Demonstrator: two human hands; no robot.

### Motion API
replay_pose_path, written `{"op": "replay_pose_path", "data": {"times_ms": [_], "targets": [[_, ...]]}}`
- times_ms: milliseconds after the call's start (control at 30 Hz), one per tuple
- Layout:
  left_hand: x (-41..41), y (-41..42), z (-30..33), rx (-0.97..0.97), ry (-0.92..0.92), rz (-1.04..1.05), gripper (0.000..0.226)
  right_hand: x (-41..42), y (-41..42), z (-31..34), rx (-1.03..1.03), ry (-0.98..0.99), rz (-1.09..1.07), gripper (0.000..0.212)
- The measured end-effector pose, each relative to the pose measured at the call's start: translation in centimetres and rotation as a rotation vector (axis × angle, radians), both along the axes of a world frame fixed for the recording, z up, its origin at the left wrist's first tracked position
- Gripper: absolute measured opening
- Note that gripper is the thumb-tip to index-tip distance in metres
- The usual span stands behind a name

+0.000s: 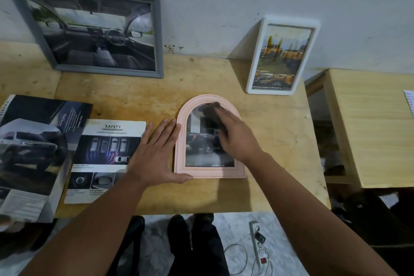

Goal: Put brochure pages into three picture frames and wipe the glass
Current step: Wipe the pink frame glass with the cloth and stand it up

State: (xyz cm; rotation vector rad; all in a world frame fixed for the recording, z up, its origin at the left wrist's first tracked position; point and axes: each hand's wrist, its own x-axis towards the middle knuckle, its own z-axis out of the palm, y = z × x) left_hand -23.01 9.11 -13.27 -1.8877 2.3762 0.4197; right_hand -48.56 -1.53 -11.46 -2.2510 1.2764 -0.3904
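Pink arched frame [209, 173] lies flat mid-desk [156, 87], your flat left hand [154, 154] bracing its edge while your right hand [237, 139] rubs a dark cloth [210, 114] over its glass; press unevenly and I judge it could skid.

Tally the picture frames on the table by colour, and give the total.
Grey frame, leaning on the wall: 1
White frame, leaning on the wall: 1
Pink arched frame, lying flat: 1
Total: 3
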Motion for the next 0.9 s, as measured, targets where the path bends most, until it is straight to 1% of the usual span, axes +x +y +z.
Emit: {"op": "replay_pose_path", "data": {"times_ms": [67, 100, 167, 300, 467, 533, 600, 633, 700, 733, 767, 833, 900], "targets": [[0.0, 0.0, 0.0, -0.003, 0.009, 0.004, 0.145, 0.9, 0.8, -2.4, -0.174, 0.186, 0.097, 0.051], [0.0, 0.0, 0.0, -0.001, 0.010, 0.002, 0.145, 1.2, 1.2, -3.2, -0.234, 0.214, 0.106, 0.048], [-0.1, -0.1, 0.0, -0.004, 0.007, 0.000, 0.145, 1.6, 1.8, -3.4, -0.277, 0.171, 0.126, 0.043], [0.0, 0.0, -0.1, -0.008, 0.012, -0.002, 0.144, 1.4, 4.6, -2.7, -0.217, 0.116, 0.235, 0.049], [0.1, 0.0, -0.2, -0.002, 0.007, -0.004, 0.145, 0.6, 8.0, -0.7, -0.027, 0.026, 0.401, 0.040], [0.0, 0.0, -0.2, 0.003, 0.010, -0.005, 0.145, 0.4, 7.4, 1.3, 0.141, -0.044, 0.363, 0.040], [0.1, -0.1, -0.2, 0.008, 0.009, -0.003, 0.145, 0.1, 5.6, 2.9, 0.262, -0.121, 0.228, 0.039], [0.2, -0.1, -0.2, 0.010, 0.008, -0.002, 0.145, -0.1, 4.3, 3.6, 0.261, -0.183, 0.125, 0.037], [0.2, -0.1, -0.3, 0.006, 0.010, 0.000, 0.145, -0.8, 1.4, 4.1, 0.148, -0.252, -0.053, 0.033], [0.2, -0.1, -0.3, 0.005, 0.013, -0.001, 0.146, -1.0, 0.0, 3.9, 0.071, -0.213, -0.094, 0.032], [0.1, -0.1, -0.3, 0.006, 0.016, -0.002, 0.146, -0.9, -1.3, 3.5, 0.006, -0.125, -0.103, 0.030], [0.2, -0.1, -0.3, 0.012, 0.013, -0.002, 0.146, 0.0, -2.6, 1.9, -0.073, 0.081, -0.039, 0.028], [0.2, -0.1, -0.3, 0.017, 0.007, -0.004, 0.146, 1.5, -1.9, -0.3, -0.163, 0.204, 0.066, 0.030]]}}
